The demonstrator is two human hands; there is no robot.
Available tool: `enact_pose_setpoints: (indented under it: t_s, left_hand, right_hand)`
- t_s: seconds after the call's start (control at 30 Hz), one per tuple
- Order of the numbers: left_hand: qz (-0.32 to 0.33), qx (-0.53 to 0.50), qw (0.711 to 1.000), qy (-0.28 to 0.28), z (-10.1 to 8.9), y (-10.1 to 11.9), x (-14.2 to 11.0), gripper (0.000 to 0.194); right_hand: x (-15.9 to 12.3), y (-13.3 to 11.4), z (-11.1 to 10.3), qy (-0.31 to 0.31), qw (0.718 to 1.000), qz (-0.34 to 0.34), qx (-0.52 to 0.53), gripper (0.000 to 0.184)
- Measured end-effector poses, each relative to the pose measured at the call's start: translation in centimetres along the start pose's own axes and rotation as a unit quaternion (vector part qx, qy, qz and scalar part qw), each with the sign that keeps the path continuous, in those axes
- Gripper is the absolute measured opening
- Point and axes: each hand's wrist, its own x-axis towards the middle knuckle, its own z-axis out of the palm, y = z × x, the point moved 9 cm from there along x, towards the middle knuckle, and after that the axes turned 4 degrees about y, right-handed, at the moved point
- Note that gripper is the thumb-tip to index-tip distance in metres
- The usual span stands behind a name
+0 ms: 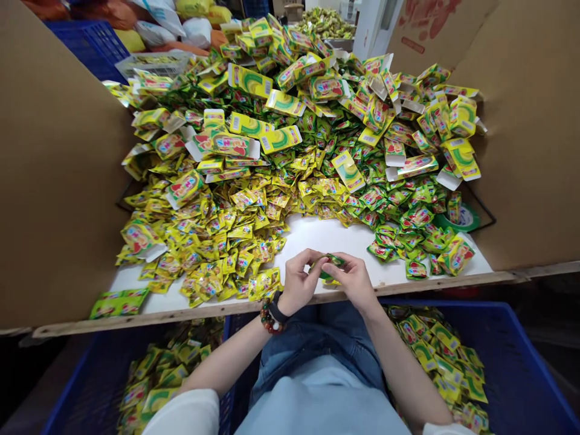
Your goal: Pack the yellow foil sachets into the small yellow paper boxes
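Note:
My left hand [299, 279] and my right hand [356, 281] meet over the table's front edge, fingers pinched on a small green candy packet [334, 261]. Part of the packet is hidden behind my fingers, and something yellow shows beneath it. Left of my hands lies a heap of small yellow packets [226, 241]. To the right are loose green packets [399, 241]. Behind both, yellow-green printed boxes [281, 139] are piled high, several with their end flaps open.
Cardboard walls [58, 169] flank the white tabletop [312, 235]. Blue crates [512, 350] holding filled boxes stand below the edge on both sides. A roll of green tape [466, 219] lies at the right, and a flat green packet strip [118, 304] at the front left corner.

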Motion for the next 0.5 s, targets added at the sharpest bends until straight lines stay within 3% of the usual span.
enact_pose_setpoints:
  t_s: [0.07, 0.17, 0.27, 0.33, 0.4, 0.43, 0.5]
  left_hand:
    - [0.016, 0.011, 1.0, -0.005, 0.1, 0.3, -0.1, 0.024]
    - [-0.034, -0.035, 0.999, 0.017, 0.1, -0.8, -0.6, 0.028]
    - [-0.043, -0.014, 0.999, -0.001, 0.2, -1.2, -0.9, 0.029]
    - [-0.007, 0.072, 0.993, -0.089, 0.6, -0.9, -0.4, 0.03]
    - [0.027, 0.221, 0.962, -0.158, -0.2, -1.2, 1.1, 0.031]
    - [0.035, 0.323, 0.934, -0.151, -1.5, -1.6, 2.4, 0.03]
    - [0.022, 0.537, 0.842, -0.042, -6.1, -2.3, 5.9, 0.022]
  right_hand:
    - [-0.5, -0.9, -0.2, 0.025, 0.998, -0.054, -0.026, 0.023]
    - [-1.5, -2.6, -0.3, 0.075, 0.98, -0.153, -0.105, 0.018]
    - [-1.3, -1.5, -0.1, 0.061, 0.989, -0.118, -0.072, 0.02]
    - [-0.6, 0.0, -0.4, 0.047, 0.997, -0.059, -0.003, 0.022]
    - [-0.1, 0.7, -1.9, 0.081, 0.995, -0.043, 0.037, 0.021]
    - [0.1, 0.8, -3.0, 0.114, 0.991, -0.051, 0.044, 0.02]
    - [0.2, 0.7, -5.3, 0.178, 0.98, -0.075, 0.05, 0.02]
